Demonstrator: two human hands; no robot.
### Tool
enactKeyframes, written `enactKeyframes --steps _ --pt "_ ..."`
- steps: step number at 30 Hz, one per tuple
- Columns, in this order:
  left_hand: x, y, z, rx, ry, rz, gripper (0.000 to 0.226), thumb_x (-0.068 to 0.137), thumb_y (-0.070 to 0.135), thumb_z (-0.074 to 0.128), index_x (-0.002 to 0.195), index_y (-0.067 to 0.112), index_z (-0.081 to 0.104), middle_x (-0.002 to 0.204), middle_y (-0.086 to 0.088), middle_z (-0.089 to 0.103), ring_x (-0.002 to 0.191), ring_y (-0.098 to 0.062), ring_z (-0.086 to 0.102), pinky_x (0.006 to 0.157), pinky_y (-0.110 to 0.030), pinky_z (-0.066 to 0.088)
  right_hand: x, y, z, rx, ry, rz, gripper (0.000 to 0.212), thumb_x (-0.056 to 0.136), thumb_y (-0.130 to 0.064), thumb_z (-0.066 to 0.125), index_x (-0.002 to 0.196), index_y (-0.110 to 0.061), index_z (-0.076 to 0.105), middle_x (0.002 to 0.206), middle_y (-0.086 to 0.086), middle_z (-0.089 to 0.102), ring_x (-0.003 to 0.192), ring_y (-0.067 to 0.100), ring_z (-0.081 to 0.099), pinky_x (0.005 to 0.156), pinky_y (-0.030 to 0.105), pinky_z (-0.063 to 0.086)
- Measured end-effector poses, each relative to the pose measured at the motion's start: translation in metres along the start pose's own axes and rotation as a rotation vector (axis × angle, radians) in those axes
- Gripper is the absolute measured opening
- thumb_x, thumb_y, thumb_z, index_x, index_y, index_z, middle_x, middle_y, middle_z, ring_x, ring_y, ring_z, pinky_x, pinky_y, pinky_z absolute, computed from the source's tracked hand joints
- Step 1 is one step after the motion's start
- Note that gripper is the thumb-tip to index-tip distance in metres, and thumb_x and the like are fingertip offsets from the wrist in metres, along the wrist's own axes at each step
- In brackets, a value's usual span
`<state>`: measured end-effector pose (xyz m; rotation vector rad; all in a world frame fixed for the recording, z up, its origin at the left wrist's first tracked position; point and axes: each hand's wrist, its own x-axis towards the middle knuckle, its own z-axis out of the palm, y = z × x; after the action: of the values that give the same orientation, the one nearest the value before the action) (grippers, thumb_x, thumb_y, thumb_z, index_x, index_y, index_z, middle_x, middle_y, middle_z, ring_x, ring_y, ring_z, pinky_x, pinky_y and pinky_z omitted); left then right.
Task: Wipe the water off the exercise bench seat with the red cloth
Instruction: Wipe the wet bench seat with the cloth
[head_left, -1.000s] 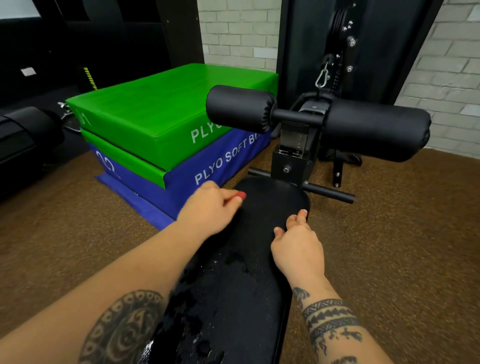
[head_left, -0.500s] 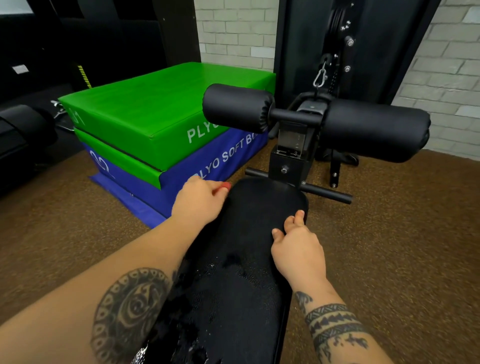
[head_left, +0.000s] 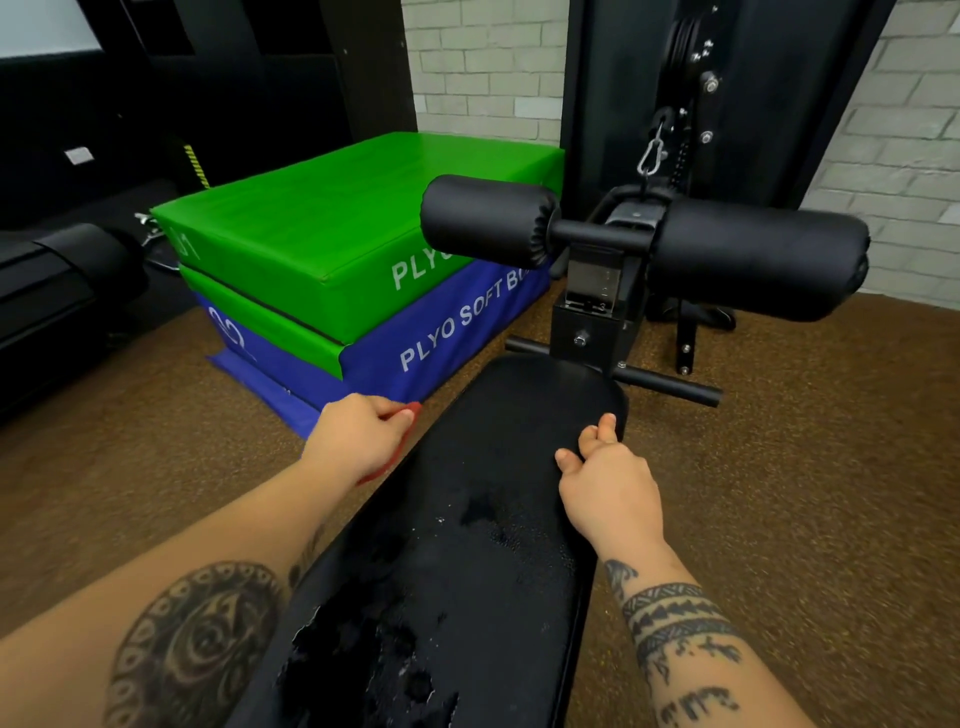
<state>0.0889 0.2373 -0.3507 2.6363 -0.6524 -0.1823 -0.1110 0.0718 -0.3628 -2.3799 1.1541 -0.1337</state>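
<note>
The black padded bench seat (head_left: 498, 431) runs away from me up the middle of the view. Water droplets and wet patches (head_left: 483, 525) glisten on its nearer half. My left hand (head_left: 358, 436) hovers just off the seat's left edge and grips the red cloth (head_left: 402, 439), of which only a thin strip shows under the fingers and palm. My right hand (head_left: 608, 478) rests on the seat's right side, its fingers curled over the pad near the edge.
Two black foam rollers (head_left: 649, 244) on a metal post stand at the seat's far end. A green and blue plyo soft box stack (head_left: 332, 270) sits to the left. Brown rubber floor (head_left: 805, 493) surrounds the bench; a brick wall lies behind.
My left hand with the red cloth has slid leftward, from the seat's top left part to just off its left edge. The right hand has stayed in place.
</note>
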Motion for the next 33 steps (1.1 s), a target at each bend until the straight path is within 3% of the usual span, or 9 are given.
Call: enactKeyframes --steps 3,6,12,19,24,30,33 --pt "-0.022 0.012 -0.005 -0.072 0.025 0.106 0.03 0.092 0.048 0.058 0.119 0.041 0.069 0.116 0.009 0.073 0.112 -0.017 0.063 0.085 -0.025 0.045 -0.002 0.002 -0.001 0.052 -0.013 0.0 0.058 0.104 -0.041 0.042 0.155 -0.018 0.029 0.168 -0.003 0.006 0.141 0.036 0.037 0.111 0.043 0.037" --pt "-0.041 0.027 -0.006 -0.079 0.021 0.211 0.035 0.087 0.05 0.065 0.12 0.04 0.066 0.116 0.009 0.071 0.111 -0.015 0.063 0.091 -0.027 0.047 -0.012 0.004 -0.003 0.19 -0.028 -0.006 0.063 0.102 -0.04 0.048 0.156 -0.018 0.027 0.168 -0.004 0.003 0.147 0.032 0.03 0.115 0.039 0.03" --pt "-0.065 0.04 0.011 0.022 -0.057 0.404 0.024 0.083 0.05 0.067 0.105 0.041 0.072 0.096 0.007 0.058 0.095 -0.014 0.06 0.088 -0.033 0.05 -0.035 0.004 -0.012 0.246 -0.136 0.07 0.103 0.086 -0.05 0.069 0.159 -0.014 0.005 0.167 0.013 0.002 0.149 0.031 0.026 0.115 0.034 0.029" --pt "-0.064 0.037 0.027 0.072 0.063 0.243 0.026 0.082 0.055 0.065 0.101 0.039 0.073 0.095 0.003 0.055 0.097 -0.021 0.06 0.081 -0.036 0.052 -0.041 0.008 -0.005 0.223 -0.187 0.089 0.105 0.087 -0.058 0.064 0.159 -0.019 -0.002 0.165 0.011 0.016 0.148 0.031 0.029 0.115 0.039 0.031" --pt "-0.041 0.033 0.022 0.067 0.103 0.124 0.028 0.084 0.059 0.063 0.088 0.033 0.073 0.094 0.002 0.065 0.091 -0.022 0.064 0.071 -0.032 0.05 -0.036 0.012 -0.004 0.193 -0.186 0.069 0.105 0.087 -0.058 0.063 0.159 -0.018 -0.001 0.163 0.011 0.023 0.143 0.032 0.037 0.112 0.041 0.038" --pt "-0.024 0.023 0.006 0.264 0.124 0.071 0.031 0.089 0.051 0.057 0.102 0.025 0.068 0.104 -0.011 0.059 0.098 -0.038 0.062 0.084 -0.045 0.054 -0.035 0.013 -0.002 0.17 -0.173 0.052 0.103 0.088 -0.06 0.06 0.159 -0.017 -0.001 0.162 0.012 0.025 0.142 0.032 0.038 0.111 0.042 0.039" --pt "-0.02 0.015 -0.007 0.165 0.188 0.116 0.026 0.089 0.047 0.058 0.104 0.029 0.07 0.098 -0.01 0.059 0.095 -0.035 0.062 0.085 -0.042 0.052 -0.033 0.013 -0.001 0.156 -0.168 0.042 0.103 0.088 -0.061 0.059 0.159 -0.016 -0.001 0.161 0.014 0.028 0.141 0.033 0.038 0.112 0.043 0.038"
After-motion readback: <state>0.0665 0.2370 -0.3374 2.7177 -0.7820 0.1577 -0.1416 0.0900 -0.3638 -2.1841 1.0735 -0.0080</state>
